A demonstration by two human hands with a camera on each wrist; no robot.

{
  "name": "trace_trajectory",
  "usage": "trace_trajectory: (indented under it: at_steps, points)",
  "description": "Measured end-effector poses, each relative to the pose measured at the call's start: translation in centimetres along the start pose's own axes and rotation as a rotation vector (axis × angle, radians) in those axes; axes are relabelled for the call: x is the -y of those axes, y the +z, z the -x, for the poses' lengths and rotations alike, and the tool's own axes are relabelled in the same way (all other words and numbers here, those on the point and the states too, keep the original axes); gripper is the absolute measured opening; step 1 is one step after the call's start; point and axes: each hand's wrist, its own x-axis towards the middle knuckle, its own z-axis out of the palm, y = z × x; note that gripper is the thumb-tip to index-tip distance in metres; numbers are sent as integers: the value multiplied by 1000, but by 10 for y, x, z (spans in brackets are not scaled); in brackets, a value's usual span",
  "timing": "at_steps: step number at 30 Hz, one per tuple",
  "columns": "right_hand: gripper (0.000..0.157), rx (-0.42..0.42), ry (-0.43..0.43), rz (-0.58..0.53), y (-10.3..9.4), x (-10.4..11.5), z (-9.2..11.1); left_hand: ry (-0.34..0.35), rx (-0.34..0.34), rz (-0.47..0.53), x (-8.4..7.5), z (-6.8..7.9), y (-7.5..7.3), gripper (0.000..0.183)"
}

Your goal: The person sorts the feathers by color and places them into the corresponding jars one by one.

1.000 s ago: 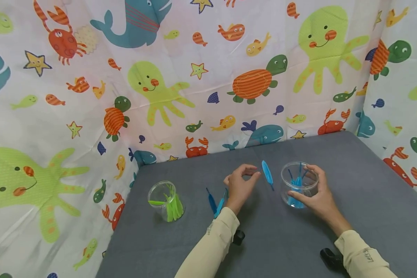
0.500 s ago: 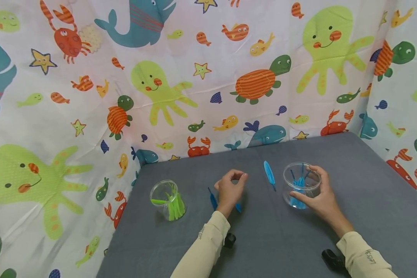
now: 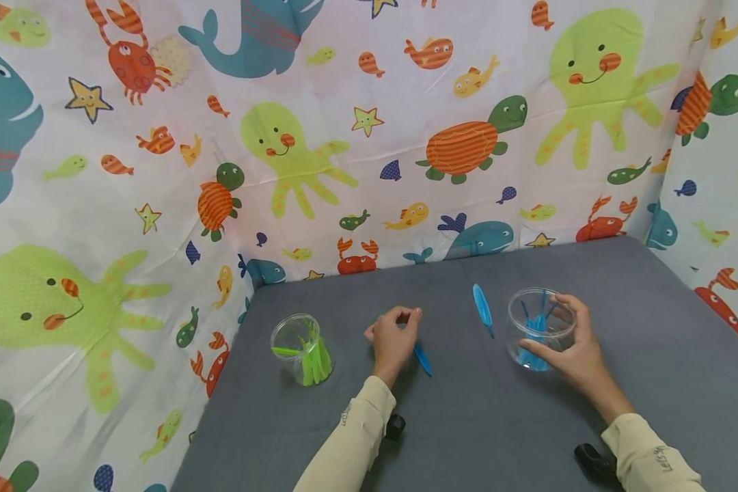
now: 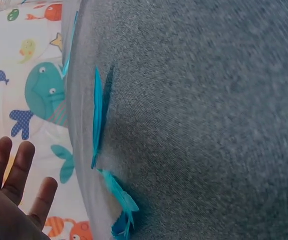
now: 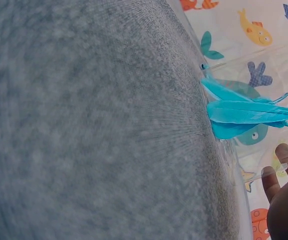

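My right hand [image 3: 575,348] grips a clear plastic jar [image 3: 541,332] from the right, thumb at the front and fingers round the far side. Several blue feathers [image 5: 249,115] stand inside it, quills up. My left hand [image 3: 395,342] hovers over the middle of the table, its thumb and forefinger near each other with nothing seen between them. In the left wrist view its other fingers [image 4: 21,167] are spread apart. Beneath this hand lie blue feathers [image 4: 97,117], one of them poking out [image 3: 423,359] to its right. Another blue feather [image 3: 482,307] lies between the hands.
To the left, a second clear jar [image 3: 279,335] holds several green feathers [image 3: 316,362]. Black wrist devices [image 3: 395,427] sit under both forearms. A curtain printed with sea animals [image 3: 320,89] hangs behind the grey table [image 3: 480,424].
My left hand has moved left, from beside the single feather to above the feathers at mid-table, its thumb and forefinger drawing closer. The right hand keeps its grip on the jar.
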Motion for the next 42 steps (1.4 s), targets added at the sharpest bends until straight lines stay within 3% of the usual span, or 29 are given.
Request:
trace_trajectory:
  at_steps: [7,13,21,32,42]
  points:
    - [110,3,10,6,-1,1,1,-3,-5,-98,2,2,-6,18]
    - [110,-5,1,-6,-2,0,0,46,53,-226,8,3,-20,10]
    - [111,-16,-1,4,-2,-1,0,39,218,-376,22,9,-35,33]
    - [110,-4,31,15,-1,3,1,24,256,-580,29,16,-39,53]
    - [108,7,49,21,0,5,-1,43,292,-602,27,13,-38,37]
